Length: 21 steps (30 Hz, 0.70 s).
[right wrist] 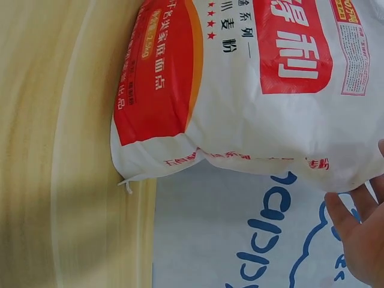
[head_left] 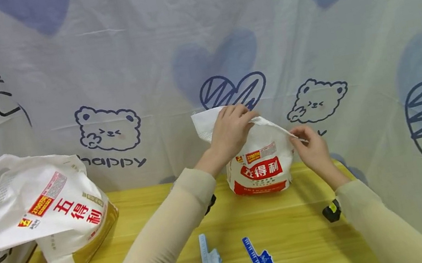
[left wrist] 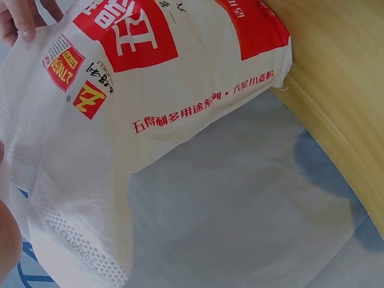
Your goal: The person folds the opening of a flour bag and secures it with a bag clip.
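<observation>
A white flour bag (head_left: 261, 169) with red printing stands upright toward the back of the table. My left hand (head_left: 232, 130) grips its top edge from above, and the bag's loose upper flap sticks out to the left of it. At the bag's upper right corner, my right hand (head_left: 312, 149) pinches the edge between thumb and fingers. The left wrist view shows the bag's side (left wrist: 198, 78) and its crumpled, perforated top. In the right wrist view, the fingertips (right wrist: 341, 216) lie at the bag's edge.
On the left, a second white flour bag (head_left: 64, 193) with a gold bottom leans over. A light blue bag clip (head_left: 205, 262) and a dark blue bag clip (head_left: 255, 259) lie at the front of the wooden table (head_left: 296, 238). Behind hangs a printed cloth (head_left: 151, 76).
</observation>
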Each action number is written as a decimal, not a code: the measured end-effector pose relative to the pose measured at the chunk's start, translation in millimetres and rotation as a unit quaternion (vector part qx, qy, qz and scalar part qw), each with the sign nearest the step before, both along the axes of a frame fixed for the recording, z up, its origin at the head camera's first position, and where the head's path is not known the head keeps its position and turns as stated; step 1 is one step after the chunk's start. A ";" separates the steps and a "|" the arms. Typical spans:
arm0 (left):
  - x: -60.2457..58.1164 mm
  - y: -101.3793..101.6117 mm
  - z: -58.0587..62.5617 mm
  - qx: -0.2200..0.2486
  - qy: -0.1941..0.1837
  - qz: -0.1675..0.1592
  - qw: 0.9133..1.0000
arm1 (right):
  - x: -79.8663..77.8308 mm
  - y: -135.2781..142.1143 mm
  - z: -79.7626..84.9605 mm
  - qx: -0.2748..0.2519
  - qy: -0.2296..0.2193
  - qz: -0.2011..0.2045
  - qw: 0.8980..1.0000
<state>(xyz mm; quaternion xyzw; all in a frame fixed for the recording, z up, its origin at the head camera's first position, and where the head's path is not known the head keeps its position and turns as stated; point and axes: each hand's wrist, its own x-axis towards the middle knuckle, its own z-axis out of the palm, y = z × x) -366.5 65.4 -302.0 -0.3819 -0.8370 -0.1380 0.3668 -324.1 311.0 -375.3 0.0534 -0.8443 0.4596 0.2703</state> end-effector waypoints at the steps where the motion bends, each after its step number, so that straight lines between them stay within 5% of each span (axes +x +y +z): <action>1: 0.4 -0.4 -0.5 0.002 0.000 -0.002 1.000 | 1.5 -0.4 0.1 0.000 -0.005 0.000 1.000; 12: 5.0 -6.6 -3.5 0.002 0.003 -0.020 1.000 | 10.9 3.6 -5.1 -0.013 -0.011 0.048 0.999; 21: 3.5 -9.6 -4.9 -0.017 -0.022 -0.021 0.999 | 10.4 4.1 -10.1 -0.008 -0.009 0.022 1.000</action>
